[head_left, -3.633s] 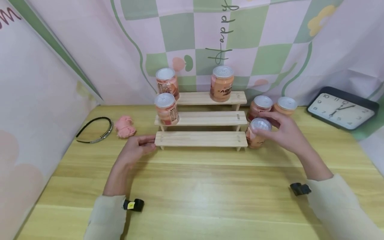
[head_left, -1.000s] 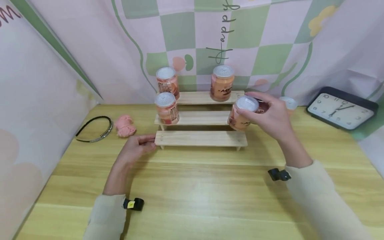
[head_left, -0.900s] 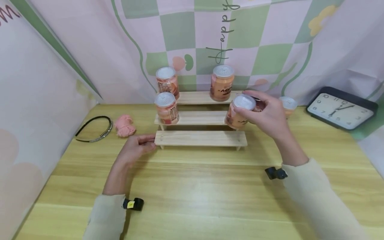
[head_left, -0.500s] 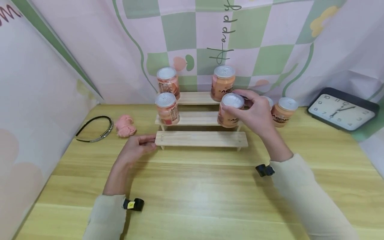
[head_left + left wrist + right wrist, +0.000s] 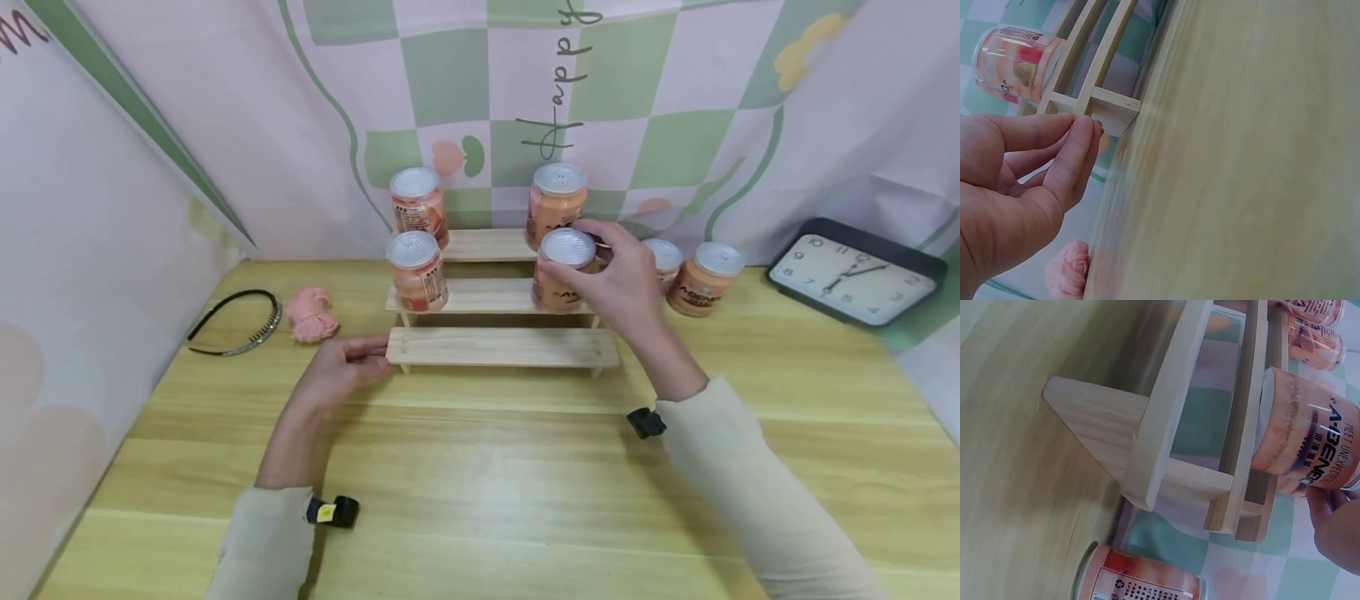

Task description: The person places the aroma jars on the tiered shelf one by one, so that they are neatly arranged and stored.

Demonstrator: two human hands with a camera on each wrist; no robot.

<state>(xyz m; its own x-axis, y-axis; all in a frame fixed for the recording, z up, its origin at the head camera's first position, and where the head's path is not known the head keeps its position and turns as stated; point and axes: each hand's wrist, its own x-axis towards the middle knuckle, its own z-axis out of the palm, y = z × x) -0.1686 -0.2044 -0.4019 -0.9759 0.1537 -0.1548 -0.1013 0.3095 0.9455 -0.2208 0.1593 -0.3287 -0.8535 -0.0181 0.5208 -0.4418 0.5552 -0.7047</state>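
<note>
A three-step wooden display shelf (image 5: 501, 347) stands on the table. My left hand (image 5: 333, 375) pinches the left end of its lowest board between thumb and fingers, as the left wrist view shows. With thumb and fingers around its upper part, my right hand (image 5: 628, 287) holds a peach-coloured jar (image 5: 557, 287) with a clear lid at the right of the middle board. The jar is upright, and its base (image 5: 1263, 422) looks to be against that board. Another jar (image 5: 417, 283) sits at the middle board's left. On the top board stand a left jar (image 5: 420, 215) and a right jar (image 5: 553, 205).
To the right of the shelf, two more jars stand on the table, one in front (image 5: 703, 283) and one partly behind my hand (image 5: 666, 257). A black-framed clock (image 5: 855, 271) leans farther right. Pink yarn (image 5: 313, 315) and a black headband (image 5: 238, 323) lie at left.
My right hand has picked up the jar from the table right of the shelf and carried it left and up to the middle board. My left hand has stayed at the lowest board's end.
</note>
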